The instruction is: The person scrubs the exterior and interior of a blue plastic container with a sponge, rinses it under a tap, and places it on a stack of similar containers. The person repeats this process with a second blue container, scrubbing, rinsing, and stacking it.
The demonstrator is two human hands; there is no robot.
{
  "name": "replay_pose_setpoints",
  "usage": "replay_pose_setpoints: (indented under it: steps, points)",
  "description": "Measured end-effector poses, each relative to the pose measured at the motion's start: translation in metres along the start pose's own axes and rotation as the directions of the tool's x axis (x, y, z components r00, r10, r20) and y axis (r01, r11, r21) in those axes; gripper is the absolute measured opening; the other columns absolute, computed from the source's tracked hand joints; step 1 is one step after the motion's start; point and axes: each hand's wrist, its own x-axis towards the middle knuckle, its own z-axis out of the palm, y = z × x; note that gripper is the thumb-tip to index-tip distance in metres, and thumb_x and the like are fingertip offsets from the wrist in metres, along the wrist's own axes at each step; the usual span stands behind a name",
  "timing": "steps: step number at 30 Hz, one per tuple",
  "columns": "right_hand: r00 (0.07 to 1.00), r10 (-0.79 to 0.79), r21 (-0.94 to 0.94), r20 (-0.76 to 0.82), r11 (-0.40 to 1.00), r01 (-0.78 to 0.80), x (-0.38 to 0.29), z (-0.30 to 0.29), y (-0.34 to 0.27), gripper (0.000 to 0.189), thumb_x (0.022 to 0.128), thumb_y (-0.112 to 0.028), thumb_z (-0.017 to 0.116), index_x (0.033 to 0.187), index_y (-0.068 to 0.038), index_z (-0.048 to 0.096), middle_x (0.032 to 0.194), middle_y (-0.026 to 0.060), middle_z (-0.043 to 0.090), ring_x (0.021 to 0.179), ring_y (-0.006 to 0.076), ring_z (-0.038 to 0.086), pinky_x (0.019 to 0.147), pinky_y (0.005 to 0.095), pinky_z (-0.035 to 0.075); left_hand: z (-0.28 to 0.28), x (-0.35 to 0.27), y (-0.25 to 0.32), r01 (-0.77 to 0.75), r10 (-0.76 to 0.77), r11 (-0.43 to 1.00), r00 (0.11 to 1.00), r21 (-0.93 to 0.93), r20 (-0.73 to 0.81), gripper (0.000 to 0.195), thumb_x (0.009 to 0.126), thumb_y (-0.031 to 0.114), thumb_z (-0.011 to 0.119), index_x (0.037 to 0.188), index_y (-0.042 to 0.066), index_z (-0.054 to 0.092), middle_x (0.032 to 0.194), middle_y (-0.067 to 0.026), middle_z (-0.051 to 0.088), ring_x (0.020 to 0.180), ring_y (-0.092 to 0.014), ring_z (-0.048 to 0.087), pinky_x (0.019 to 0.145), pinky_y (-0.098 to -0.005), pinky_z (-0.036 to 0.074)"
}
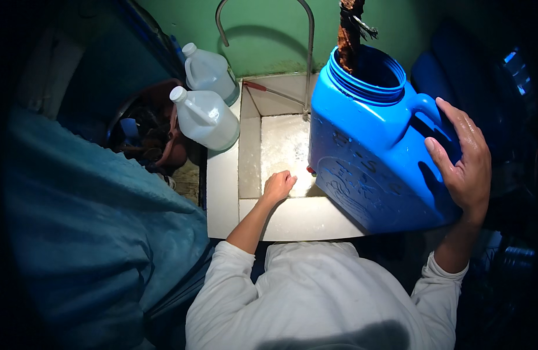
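Observation:
A large blue plastic jerrycan (361, 144) with a wide, uncapped threaded mouth stands on the right side of the sink (251, 162), its surface wet and marked with dark writing. My right hand (466, 153) rests against its handle, fingers apart and not wrapped around it. Low on the can's left side is a small red part (311, 170), perhaps a spigot. Over the near edge of the basin, my left hand (280, 186) is curled, with nothing visible in it; its palm is hidden. The basin floor looks wet under bright light.
Two translucent plastic jugs (205, 118) with white caps stand on the left ledge. A curved metal faucet (312, 43) rises behind the basin, beside a red-handled rod (256, 86). A rusty post (348, 39) shows above the can's mouth. Blue fabric (98, 218) hangs at left, near a cluttered basin (170, 144).

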Motion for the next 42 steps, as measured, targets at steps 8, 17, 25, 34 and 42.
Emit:
replay_pose_setpoints:
  steps: [8, 17, 25, 34, 42]
  points:
    - [1.0, 0.011, -0.028, 0.004, 1.0, -0.011, 0.0, 0.002, 0.001, 0.056, 0.085, -0.036, 0.074, 0.131, -0.008, 0.065, 0.124, 0.0182, 0.069, 0.111, 0.0334, 0.067, 0.1, 0.0443, 0.049, -0.032, -0.021, 0.035, -0.497, 0.48, 0.855, 0.649, 0.148, -0.591, 0.028, 0.089, 0.015, 0.071, 0.067, 0.007, 0.056, 0.058, -0.007, 0.057, 0.051, -0.027, 0.053, 0.109, -0.0572, 0.035]
    - [1.0, 0.013, -0.007, -0.005, 1.0, -0.013, -0.001, 0.001, 0.0, 0.055, 0.085, -0.036, 0.074, 0.131, -0.007, 0.065, 0.124, 0.0189, 0.068, 0.112, 0.0339, 0.066, 0.099, 0.0444, 0.049, -0.045, -0.023, 0.045, -0.405, 0.432, 0.899, 0.761, 0.165, -0.484, 0.027, 0.087, 0.015, 0.072, 0.067, 0.007, 0.057, 0.059, -0.0074, 0.058, 0.067, -0.028, 0.065, 0.117, -0.0639, 0.023]
    - [1.0, -0.017, 0.013, -0.009, 1.0, 0.017, -0.001, 0.001, 0.001, 0.055, 0.086, -0.036, 0.074, 0.13, -0.006, 0.065, 0.124, 0.0192, 0.068, 0.112, 0.0336, 0.066, 0.1, 0.0448, 0.048, -0.049, -0.036, 0.054, -0.497, 0.576, 0.817, 0.665, 0.294, -0.475, 0.023, 0.084, 0.014, 0.075, 0.068, 0.008, 0.059, 0.063, -0.0077, 0.057, 0.118, -0.04, 0.063, 0.117, -0.0712, 0.009]
    - [1.0, -0.017, 0.011, -0.013, 1.0, 0.017, -0.002, 0.002, 0.002, 0.055, 0.086, -0.036, 0.072, 0.13, -0.005, 0.065, 0.125, 0.0189, 0.068, 0.113, 0.033, 0.066, 0.101, 0.0445, 0.048, -0.045, -0.037, 0.047, -0.488, 0.557, 0.827, 0.647, 0.279, -0.521, 0.021, 0.084, 0.013, 0.075, 0.07, 0.008, 0.06, 0.063, -0.0072, 0.057, 0.117, -0.038, 0.065, 0.118, -0.0692, 0.01]
    - [1.0, -0.007, 0.02, -0.014, 1.0, 0.007, -0.002, -0.001, 0.0, 0.054, 0.086, -0.037, 0.072, 0.13, -0.005, 0.065, 0.124, 0.019, 0.068, 0.113, 0.0327, 0.066, 0.1, 0.0437, 0.047, -0.067, -0.05, 0.065, -0.508, 0.582, 0.805, 0.574, 0.307, -0.576, 0.019, 0.082, 0.013, 0.076, 0.07, 0.008, 0.062, 0.064, -0.0059, 0.059, 0.115, -0.037, 0.066, 0.118, -0.0683, 0.012]
